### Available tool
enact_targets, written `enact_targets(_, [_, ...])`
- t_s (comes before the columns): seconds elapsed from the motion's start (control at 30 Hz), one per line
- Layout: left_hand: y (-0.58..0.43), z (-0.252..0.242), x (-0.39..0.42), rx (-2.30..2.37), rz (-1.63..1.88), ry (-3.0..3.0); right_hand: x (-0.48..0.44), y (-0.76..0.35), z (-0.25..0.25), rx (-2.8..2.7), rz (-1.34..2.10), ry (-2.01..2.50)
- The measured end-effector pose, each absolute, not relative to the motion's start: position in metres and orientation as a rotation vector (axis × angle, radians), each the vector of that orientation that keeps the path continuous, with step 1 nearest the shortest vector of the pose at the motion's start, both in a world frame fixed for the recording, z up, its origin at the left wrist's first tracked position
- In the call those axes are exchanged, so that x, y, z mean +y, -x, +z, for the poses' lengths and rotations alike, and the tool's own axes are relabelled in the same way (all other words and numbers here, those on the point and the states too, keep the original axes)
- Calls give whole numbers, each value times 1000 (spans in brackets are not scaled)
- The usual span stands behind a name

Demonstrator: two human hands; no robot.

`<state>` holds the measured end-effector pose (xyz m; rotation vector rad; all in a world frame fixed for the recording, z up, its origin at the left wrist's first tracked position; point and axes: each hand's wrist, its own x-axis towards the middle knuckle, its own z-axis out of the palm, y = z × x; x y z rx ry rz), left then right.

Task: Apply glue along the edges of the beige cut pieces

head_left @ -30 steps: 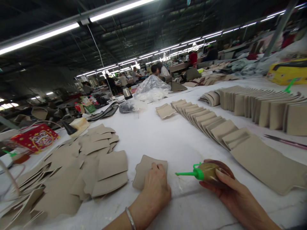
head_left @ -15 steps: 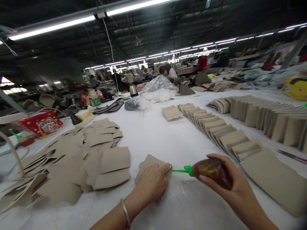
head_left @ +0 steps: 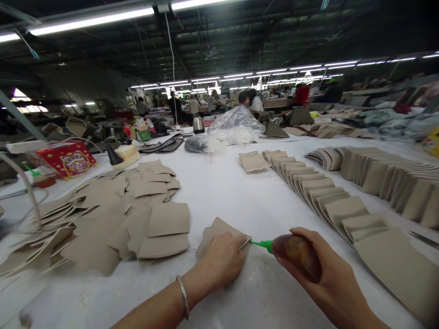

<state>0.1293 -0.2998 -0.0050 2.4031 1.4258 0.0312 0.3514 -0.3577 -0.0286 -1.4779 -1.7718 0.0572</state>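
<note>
My left hand (head_left: 222, 258), with a silver bangle at the wrist, holds a beige leather-like piece (head_left: 213, 230) against the white table, index finger stretched toward its right edge. The fingers underneath are partly hidden. In my right hand (head_left: 329, 269) is a brown squeeze bottle (head_left: 297, 256), gripped on its side. Its thin green nozzle (head_left: 262, 244) points left, the tip at the right edge of the piece; whether it touches cannot be made out. Left of my hands lies a loose pile of beige pieces (head_left: 137, 228).
A long overlapping row of beige pieces (head_left: 322, 192) runs down the right, beside standing pieces (head_left: 387, 178) and scissors (head_left: 425, 238). A red box (head_left: 68, 160) and another green-tipped bottle (head_left: 43, 179) are at left. Clear plastic (head_left: 236, 123) and a kettle (head_left: 198, 124) sit farther back.
The whole view has shifted slightly to the left. The bottle has turned a little, its base swinging nearer me, and the nozzle tip stays by the piece's edge. My left hand keeps its hold.
</note>
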Motion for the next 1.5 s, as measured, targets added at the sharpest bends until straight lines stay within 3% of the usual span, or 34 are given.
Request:
enact_targets(0.9, [-122, -15, -303, 1383, 23, -2344, -348, -362, -26, -1628, 271, 1581])
enact_targets(1.1, [-116, -15, -303, 1325, 23, -2342, -351, -361, -25, -1597, 593, 1595])
enact_targets(1.5, [-111, -18, -304, 1293, 55, -2302, -359, -359, -30, -1537, 698, 1575])
